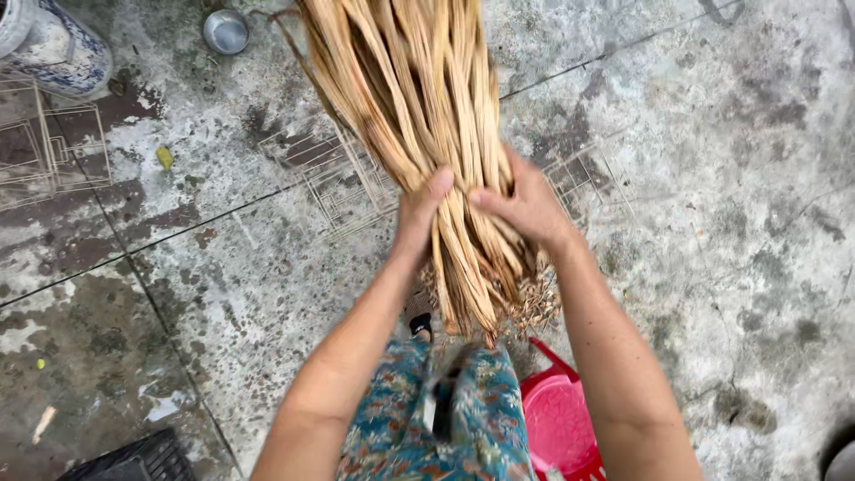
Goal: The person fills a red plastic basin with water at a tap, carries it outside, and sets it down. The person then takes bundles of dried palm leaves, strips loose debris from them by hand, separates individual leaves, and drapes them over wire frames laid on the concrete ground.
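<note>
Where the two forearms meet at frame centre, both hands grasp one bundle of dried tan strips (pixel 419 98). The left hand (pixel 417 218) wraps the bundle's left side, thumb pressed against the strips. The right hand (pixel 525 207) wraps the right side, fingers curled around the far face and hidden there. The bundle stands roughly upright above the knees, its lower end just below the hands and its upper end cut off by the top edge. The strips are too many and too overlapped to count.

Count of other items: one small metal bowl (pixel 225 31) at upper left, its contents not discernible; one blue-and-white ceramic vessel (pixel 62 55), cut off at the corner, interior not visible; one red plastic stool (pixel 559 419), partly hidden behind the right forearm; one dark slatted crate (pixel 134 459), cut off at the bottom edge, nothing inside it visible; at least three thin-stick frames (pixel 53 142) lying flat on the floor at left and behind the bundle.

A scatter of dry fibre scraps (pixel 534 307) lies beneath the bundle's lower end. The stained concrete floor (pixel 730 223) is wet in patches. The patterned blue garment (pixel 463 419) covers the lap; a dark object resting on it is blurred and cannot be identified.
</note>
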